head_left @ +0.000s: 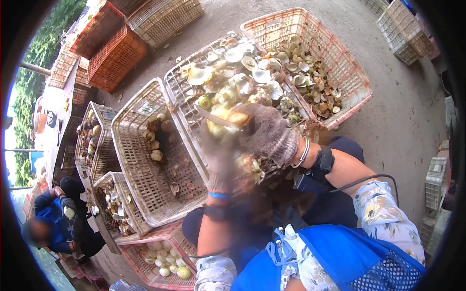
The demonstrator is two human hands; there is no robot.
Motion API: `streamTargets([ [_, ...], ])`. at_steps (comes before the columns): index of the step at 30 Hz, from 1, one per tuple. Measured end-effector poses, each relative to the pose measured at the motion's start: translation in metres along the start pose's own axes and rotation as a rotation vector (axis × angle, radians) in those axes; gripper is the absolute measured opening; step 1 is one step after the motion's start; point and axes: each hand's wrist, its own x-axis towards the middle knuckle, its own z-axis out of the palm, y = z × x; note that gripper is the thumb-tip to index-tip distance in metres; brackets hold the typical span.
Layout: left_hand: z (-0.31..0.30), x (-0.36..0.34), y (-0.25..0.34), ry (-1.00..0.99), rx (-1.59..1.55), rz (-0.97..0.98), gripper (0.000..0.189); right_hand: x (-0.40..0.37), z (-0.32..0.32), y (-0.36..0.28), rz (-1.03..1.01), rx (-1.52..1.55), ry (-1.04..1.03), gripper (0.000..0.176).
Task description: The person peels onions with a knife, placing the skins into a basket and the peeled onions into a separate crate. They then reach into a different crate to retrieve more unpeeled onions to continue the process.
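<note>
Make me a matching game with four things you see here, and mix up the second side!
Things:
1. Metal bangle
2. Blue wristband
3. Pale round pieces
4. Right hand

Places:
A. In a crate at the bottom
B. On the left arm
C. Inside a glove
D. On the right arm

Pairs: 1-D, 2-B, 3-A, 4-C

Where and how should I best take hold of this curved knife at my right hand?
Grip the curved knife, probably, by its end at the right hand, coming from the picture's right: its thin, bent length juts out bare leftward, so keep off that. The covered end's shape is hidden.
</note>
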Motion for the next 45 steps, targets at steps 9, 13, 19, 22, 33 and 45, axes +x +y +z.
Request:
streamTargets([
  [9,-0.022,0.009,-0.017,-0.225,0.173,0.002,0.041,0.012,-0.015,-0.005,0.398,0.34,-0.148,0.035],
  [13,-0.039,0.019,-0.055,-0.096,0.643,0.218,0.037,0.013,-0.027,-0.021,0.314,0.365,-0.125,0.034],
  [19,-0.023,0.006,-0.003,-0.217,-0.943,-0.321,0.058,0.029,-0.041,-0.005,0.512,0.76,0.102,0.03],
  [22,-0.028,0.003,0.003,-0.288,-0.884,-0.265,0.052,0.043,-0.057,-0.004,0.476,0.136,-0.01,0.039],
  [33,-0.008,0.001,0.023,-0.087,0.627,0.096,0.062,0.013,-0.018,-0.015,0.562,0.566,-0.404,0.034],
  [45,-0.024,0.005,0.021,-0.142,0.673,0.053,0.051,0.008,-0.022,-0.007,-0.063,-0.377,-0.535,0.024],
])
